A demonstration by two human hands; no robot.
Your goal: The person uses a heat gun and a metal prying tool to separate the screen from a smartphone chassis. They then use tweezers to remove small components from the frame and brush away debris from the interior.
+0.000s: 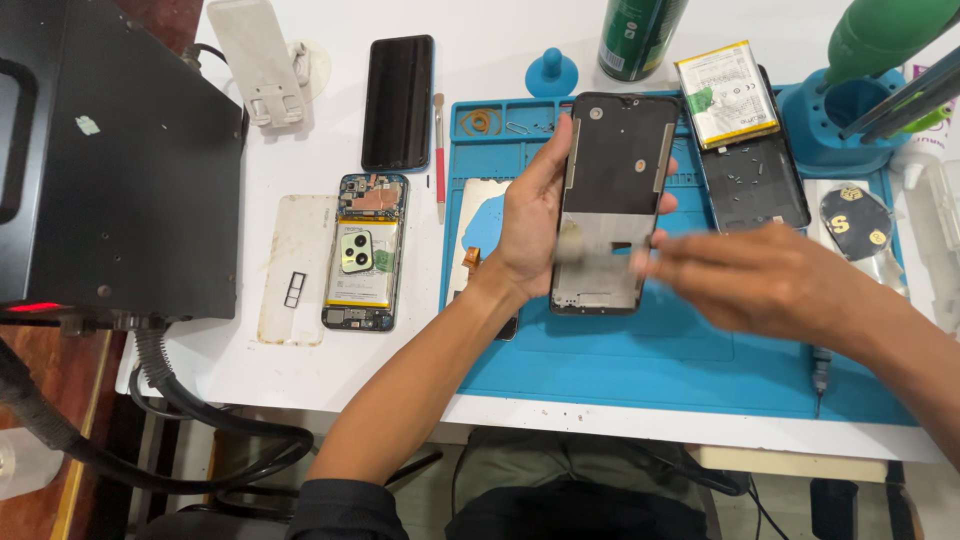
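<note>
black phone frame (612, 205) stands upright, long axis pointing away, clasped by its edge in the left hand (528, 215) over the blue mat (700, 350), while the blurred right hand (760, 280) apparently pinches a thin tool across its lower half.

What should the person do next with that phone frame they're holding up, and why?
Probably keep sweeping the right hand across the phone frame, working down toward its lower end. The left hand grips the frame by its edge above the blue mat, and the right hand is blurred, with what looks like a small brush on the frame's middle; the lower part seems not yet reached.
</note>
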